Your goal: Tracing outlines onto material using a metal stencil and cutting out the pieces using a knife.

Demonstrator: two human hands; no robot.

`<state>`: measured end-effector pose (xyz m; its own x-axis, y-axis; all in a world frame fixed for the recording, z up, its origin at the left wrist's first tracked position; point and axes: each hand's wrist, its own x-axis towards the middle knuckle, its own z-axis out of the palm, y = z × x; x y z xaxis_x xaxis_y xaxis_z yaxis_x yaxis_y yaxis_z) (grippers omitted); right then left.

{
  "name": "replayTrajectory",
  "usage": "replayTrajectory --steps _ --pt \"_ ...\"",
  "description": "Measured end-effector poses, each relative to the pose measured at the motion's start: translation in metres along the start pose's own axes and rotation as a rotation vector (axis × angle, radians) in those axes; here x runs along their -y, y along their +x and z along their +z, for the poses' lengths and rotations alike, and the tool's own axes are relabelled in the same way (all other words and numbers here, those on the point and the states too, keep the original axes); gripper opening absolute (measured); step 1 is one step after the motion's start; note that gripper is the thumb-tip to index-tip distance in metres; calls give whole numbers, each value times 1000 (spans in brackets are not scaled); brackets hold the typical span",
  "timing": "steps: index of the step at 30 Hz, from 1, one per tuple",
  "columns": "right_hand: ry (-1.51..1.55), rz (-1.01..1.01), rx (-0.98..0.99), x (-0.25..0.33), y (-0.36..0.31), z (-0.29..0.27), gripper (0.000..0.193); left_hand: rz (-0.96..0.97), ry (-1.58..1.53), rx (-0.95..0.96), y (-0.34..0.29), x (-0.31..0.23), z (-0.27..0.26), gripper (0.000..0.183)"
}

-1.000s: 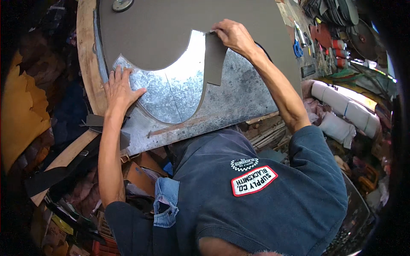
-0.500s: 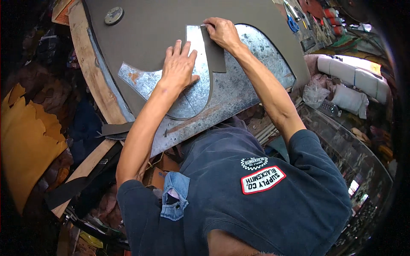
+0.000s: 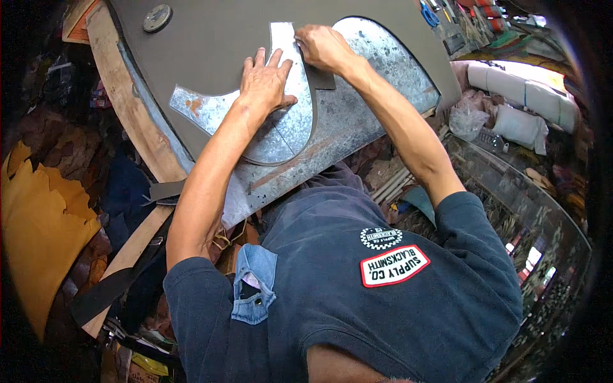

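My left hand (image 3: pixel 263 84) lies flat with fingers spread, pressing on a curved sheet-metal template (image 3: pixel 290 131). The template has a straight neck at the top, a pointed arm to the left and a rounded bottom. Under it is a dark grey-brown sheet (image 3: pixel 211 48). My right hand (image 3: pixel 322 48) is closed in a pinch against the right edge of the template's neck. What its fingers hold is hidden. Just below that hand, a square-cornered flap of the dark sheet (image 3: pixel 324 80) overlaps the grey metal surface (image 3: pixel 357 89).
A round tin-like disc (image 3: pixel 157 18) sits on the sheet at far left. Along the left side runs a wooden board (image 3: pixel 131 96). Blue-handled scissors (image 3: pixel 429 14) lie at the far right. Yellow leather (image 3: pixel 45 223) hangs at left, and white rolls (image 3: pixel 520 89) are at right.
My right hand has slid toward me along the template's right edge, from its top corner. My left hand stays spread on the template. The whole view has shifted slightly.
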<state>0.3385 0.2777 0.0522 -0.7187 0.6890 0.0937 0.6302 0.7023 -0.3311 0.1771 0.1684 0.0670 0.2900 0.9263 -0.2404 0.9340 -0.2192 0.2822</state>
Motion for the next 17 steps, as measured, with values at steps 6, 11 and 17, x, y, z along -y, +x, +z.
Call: replayTrajectory --steps 6,11,17 --pt "25 -12 41 47 -92 -4 9 -4 13 7 2 0 5 87" --pt "113 114 122 107 -157 -9 6 -1 32 18 3 2 6 89" --pt "422 140 274 176 -183 9 14 1 62 49 3 1 -1 88"
